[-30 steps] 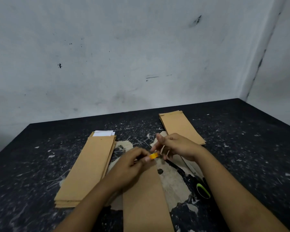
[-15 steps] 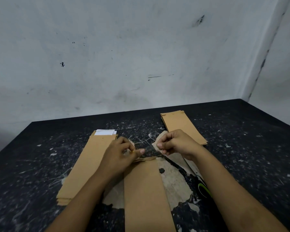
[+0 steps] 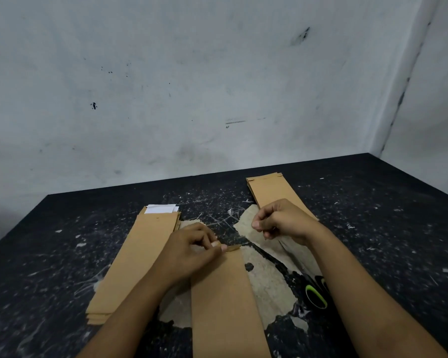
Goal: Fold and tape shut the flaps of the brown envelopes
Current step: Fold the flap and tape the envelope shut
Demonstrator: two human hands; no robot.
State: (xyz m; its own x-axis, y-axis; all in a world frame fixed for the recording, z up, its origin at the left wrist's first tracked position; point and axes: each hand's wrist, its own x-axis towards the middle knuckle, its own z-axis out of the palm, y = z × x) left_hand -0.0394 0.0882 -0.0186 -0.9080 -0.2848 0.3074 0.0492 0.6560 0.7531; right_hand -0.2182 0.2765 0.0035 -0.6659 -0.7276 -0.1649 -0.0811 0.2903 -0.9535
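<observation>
Envelopes lie in three places on the dark, paint-flecked table (image 3: 386,228): going from the left, a stack of unsealed ones (image 3: 137,257) with white paper (image 3: 161,209) poking from its far end, then the envelope being worked on (image 3: 223,301) at centre, stretching toward the viewer, then a further pile (image 3: 272,192) at the far right, partly under the right wrist. The left hand (image 3: 189,251) rests on the centre envelope's far end, its fingers curled and pinching the small flap (image 3: 232,248) against the paper. The right hand (image 3: 282,223) hangs just above and apart from it, fingers curled in with thumb against forefinger; it seems to pinch something thin, probably tape, but I cannot tell what, if anything, is there. Scissors with green-rimmed handles (image 3: 316,295) lie near the right forearm, their blades running up toward the flap across a torn patch of table surface. From here the flap could spring open if the left fingers ease off before tape lands, and a clear strip could curl onto itself or go on crooked, leaving a corner loose. Any tape is too faint to make out, the flap's left half is hidden beneath the fingers, and the envelope's near end is cut off by the frame.
</observation>
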